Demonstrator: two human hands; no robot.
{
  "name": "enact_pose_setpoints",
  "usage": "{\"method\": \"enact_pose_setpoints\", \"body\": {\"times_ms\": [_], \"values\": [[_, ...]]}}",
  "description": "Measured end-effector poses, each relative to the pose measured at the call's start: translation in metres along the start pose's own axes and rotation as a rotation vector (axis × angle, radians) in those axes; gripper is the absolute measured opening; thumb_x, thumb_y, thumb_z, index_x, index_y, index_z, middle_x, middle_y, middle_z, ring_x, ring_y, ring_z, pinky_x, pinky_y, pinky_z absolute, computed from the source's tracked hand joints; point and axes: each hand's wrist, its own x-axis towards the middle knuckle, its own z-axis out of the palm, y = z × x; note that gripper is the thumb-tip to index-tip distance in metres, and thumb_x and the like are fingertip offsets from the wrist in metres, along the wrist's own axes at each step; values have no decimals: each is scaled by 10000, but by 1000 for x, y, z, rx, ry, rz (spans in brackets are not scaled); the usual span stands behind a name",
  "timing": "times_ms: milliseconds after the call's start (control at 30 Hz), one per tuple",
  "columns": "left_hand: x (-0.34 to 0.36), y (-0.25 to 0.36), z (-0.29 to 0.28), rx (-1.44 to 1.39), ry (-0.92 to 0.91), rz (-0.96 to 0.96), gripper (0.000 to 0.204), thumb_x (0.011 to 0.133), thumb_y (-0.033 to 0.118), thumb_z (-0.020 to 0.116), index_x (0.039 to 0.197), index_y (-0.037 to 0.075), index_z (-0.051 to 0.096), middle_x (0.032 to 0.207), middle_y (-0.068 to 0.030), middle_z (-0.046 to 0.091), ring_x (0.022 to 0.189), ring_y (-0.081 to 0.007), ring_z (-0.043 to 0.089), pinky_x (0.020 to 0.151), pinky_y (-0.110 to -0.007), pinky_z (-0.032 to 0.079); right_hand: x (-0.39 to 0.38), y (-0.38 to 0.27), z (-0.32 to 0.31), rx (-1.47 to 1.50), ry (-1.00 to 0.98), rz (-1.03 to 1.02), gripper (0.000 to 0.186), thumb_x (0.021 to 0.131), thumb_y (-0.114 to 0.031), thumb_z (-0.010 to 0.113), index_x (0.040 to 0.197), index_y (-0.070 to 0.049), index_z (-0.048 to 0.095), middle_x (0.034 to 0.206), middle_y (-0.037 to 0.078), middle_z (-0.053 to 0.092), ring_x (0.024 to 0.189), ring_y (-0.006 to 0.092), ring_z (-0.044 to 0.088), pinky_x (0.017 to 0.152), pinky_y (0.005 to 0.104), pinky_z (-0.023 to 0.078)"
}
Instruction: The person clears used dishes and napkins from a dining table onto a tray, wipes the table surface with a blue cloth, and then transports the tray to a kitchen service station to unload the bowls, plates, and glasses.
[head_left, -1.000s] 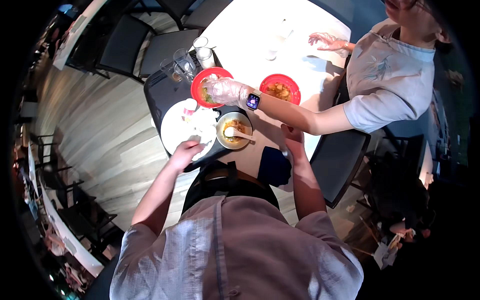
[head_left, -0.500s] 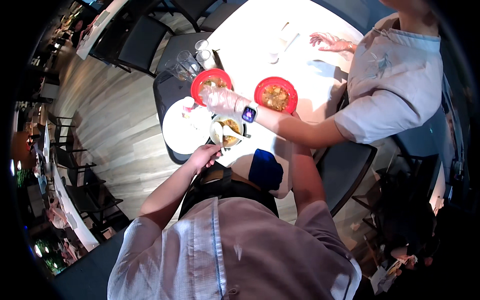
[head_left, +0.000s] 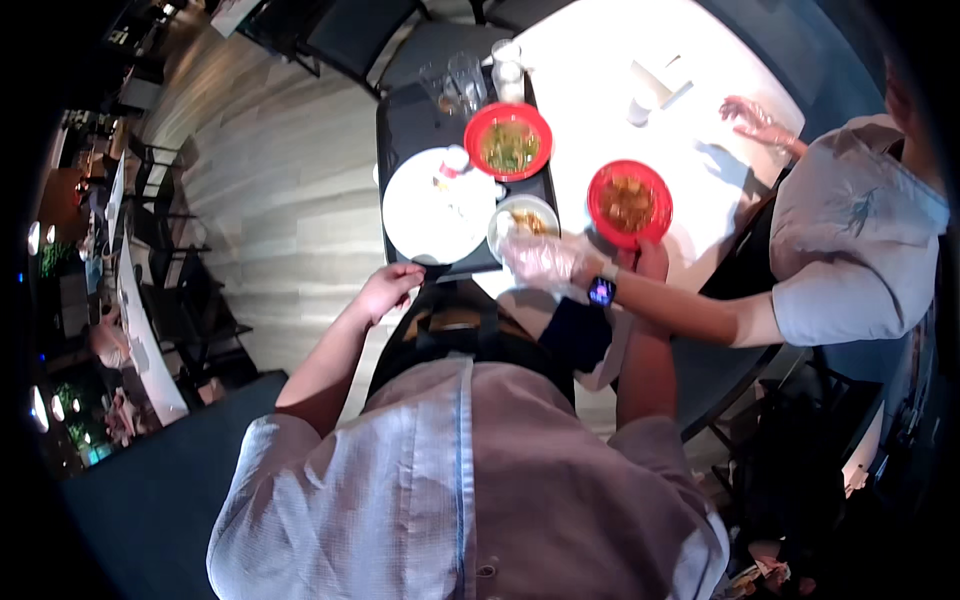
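Note:
My left hand (head_left: 390, 287) is curled just below the white plate (head_left: 435, 225) at the dark tray's (head_left: 390, 125) edge; what its fingers hold, if anything, is hidden. My right hand (head_left: 648, 258) grips the near rim of a red bowl of brownish food (head_left: 627, 200), partly behind another person's forearm. That person's gloved hand (head_left: 545, 258) is over the small pale bowl (head_left: 535, 222) on the tray, covering part of it. A second red bowl holding greenish soup (head_left: 508, 145) sits at the tray's right side, near several glasses (head_left: 465, 80).
The white table (head_left: 750, 70) carries a white container (head_left: 645, 95). The person in a light top (head_left: 850, 230) leans in from the right. A navy cloth (head_left: 575, 330) lies at the near edge. Dark chairs (head_left: 350, 30) surround the table; other tables line the far left.
The other person's gloved hand has moved from the left red bowl down to the small bowl. My left hand held a spoon half a second ago; none shows in it now. The view has shifted.

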Motion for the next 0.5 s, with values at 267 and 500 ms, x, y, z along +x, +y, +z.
{"method": "enact_pose_setpoints", "body": {"times_ms": [267,500], "values": [[90,10,-107,324,187,287,156,882,176,639,962,42,642,817,-12,632,637,-101,539,602,-255,460,-81,43,17,243,411,26,248,942,-197,555,1141,-51,577,824,64,652,652,151,631,578,270,519],[158,12,-195,541,-79,389,180,843,189,649,934,34,658,844,-70,686,774,-159,633,760,-303,502,-191,47,74,213,693,71,208,947,-101,454,1088,14,555,778,132,678,548,186,634,495,284,523]]}}
